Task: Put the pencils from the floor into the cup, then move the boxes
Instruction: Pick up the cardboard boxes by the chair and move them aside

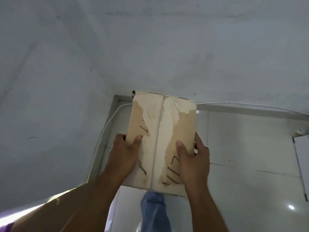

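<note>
A worn cardboard box with torn tape along its top seam is held above the tiled floor, close to the corner of the room. My left hand grips its left edge, thumb on top. On the right edge sits my right hand, thumb pressed on the top face and fingers wrapped round the side. No pencils or cup show in the head view.
Grey walls meet in a corner behind the box. A white cable runs along the skirting. A white board or door edge stands at the right. My leg in blue jeans is below the box on glossy white tiles.
</note>
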Available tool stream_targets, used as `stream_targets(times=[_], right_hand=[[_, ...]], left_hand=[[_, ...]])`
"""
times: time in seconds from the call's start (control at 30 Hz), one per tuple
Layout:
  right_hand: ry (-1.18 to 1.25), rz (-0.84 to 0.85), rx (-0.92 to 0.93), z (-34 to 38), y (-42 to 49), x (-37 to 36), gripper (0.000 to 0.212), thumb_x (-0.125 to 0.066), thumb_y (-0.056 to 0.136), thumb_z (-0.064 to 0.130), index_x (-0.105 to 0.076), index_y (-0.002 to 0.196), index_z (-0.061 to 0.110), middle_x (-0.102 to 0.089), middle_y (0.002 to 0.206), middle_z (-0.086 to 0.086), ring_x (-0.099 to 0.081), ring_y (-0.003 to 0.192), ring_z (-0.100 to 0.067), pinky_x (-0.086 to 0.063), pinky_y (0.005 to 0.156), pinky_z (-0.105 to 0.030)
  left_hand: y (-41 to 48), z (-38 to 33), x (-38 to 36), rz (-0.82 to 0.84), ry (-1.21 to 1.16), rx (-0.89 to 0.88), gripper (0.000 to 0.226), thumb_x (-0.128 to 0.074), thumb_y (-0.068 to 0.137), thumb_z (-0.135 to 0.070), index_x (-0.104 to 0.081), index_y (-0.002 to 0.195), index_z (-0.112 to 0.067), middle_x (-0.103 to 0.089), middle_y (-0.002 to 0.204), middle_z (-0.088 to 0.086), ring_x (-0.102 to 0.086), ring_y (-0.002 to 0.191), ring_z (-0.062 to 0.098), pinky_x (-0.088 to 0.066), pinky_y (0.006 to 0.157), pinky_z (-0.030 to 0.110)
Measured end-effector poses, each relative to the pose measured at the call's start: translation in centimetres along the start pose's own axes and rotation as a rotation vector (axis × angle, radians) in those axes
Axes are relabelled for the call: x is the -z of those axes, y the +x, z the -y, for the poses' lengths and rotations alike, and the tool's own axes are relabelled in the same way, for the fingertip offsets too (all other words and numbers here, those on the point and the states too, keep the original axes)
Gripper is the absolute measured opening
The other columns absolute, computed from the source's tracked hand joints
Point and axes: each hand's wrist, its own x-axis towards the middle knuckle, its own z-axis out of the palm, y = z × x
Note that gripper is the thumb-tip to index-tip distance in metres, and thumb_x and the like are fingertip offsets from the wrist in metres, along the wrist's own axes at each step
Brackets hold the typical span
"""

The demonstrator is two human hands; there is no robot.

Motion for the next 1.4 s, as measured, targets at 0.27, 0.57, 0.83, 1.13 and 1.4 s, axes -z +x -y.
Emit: stream_targets(times=[0.27, 0.57, 0.83, 1.13, 1.4], right_hand=[[-0.031, 0.083, -0.029, 0.0, 7.5, -9.3, 0.062, -0.074, 0.094, 0.048, -0.053, 0.151, 0.044, -0.052, 0.114, 0.007, -0.063, 0.092, -0.002, -0.055, 0.08, -0.022], [-0.107, 0.207, -0.085, -4.4, 16.6, -22.4, 0.052, -0.056, 0.102, 0.034, -0.052, 0.152, 0.042, -0.054, 0.118, -0.004, -0.066, 0.101, -0.021, -0.06, 0.092, -0.046], [-0.173, 0.222, -0.202, -8.7, 21.6, -30.6, 0.062, -0.045, 0.101, 0.014, -0.044, 0.155, 0.045, -0.046, 0.123, 0.0, -0.062, 0.107, -0.029, -0.058, 0.098, -0.05], [-0.217, 0.418, -0.329, -12.5, 25.7, -34.7, 0.08, -0.066, 0.096, 0.015, -0.027, 0.165, 0.03, -0.05, 0.146, 0.007, -0.056, 0.13, -0.026, -0.052, 0.081, -0.029], [-0.114, 0.559, -0.416, -11.6, 26.7, -37.7, 0.098, -0.077, 0.078, 0.026, -0.027, 0.162, 0.033, -0.055, 0.147, -0.003, -0.056, 0.132, -0.035, -0.053, 0.105, -0.048]], left_hand=[[10.2, 0.9, -0.6, -0.071, -0.036, 0.08, 0.069, -0.074, 0.072, -0.078, -0.065, 0.117, -0.026, -0.072, 0.102, -0.009, -0.07, 0.083, 0.006, -0.05, 0.058, 0.022], [24.0, 6.8, -2.0, -0.047, -0.058, 0.214, 0.022, -0.059, 0.101, -0.044, -0.067, 0.106, -0.024, -0.067, 0.096, -0.007, -0.062, 0.09, 0.019, -0.042, 0.071, 0.029], [35.3, 12.4, -3.8, 0.204, 0.06, 0.242, 0.039, -0.05, 0.105, -0.037, -0.066, 0.124, -0.008, -0.068, 0.119, 0.01, -0.063, 0.113, 0.029, -0.044, 0.09, 0.03], [41.6, 17.0, -6.1, 0.332, -0.031, 0.374, 0.035, -0.048, 0.106, -0.036, -0.059, 0.13, -0.013, -0.063, 0.122, 0.007, -0.058, 0.103, 0.023, -0.051, 0.096, 0.041], [43.9, 17.3, -3.6, 0.329, -0.173, 0.4, 0.026, -0.044, 0.11, -0.029, -0.054, 0.132, -0.02, -0.065, 0.115, 0.009, -0.062, 0.098, 0.022, -0.05, 0.082, 0.031]])
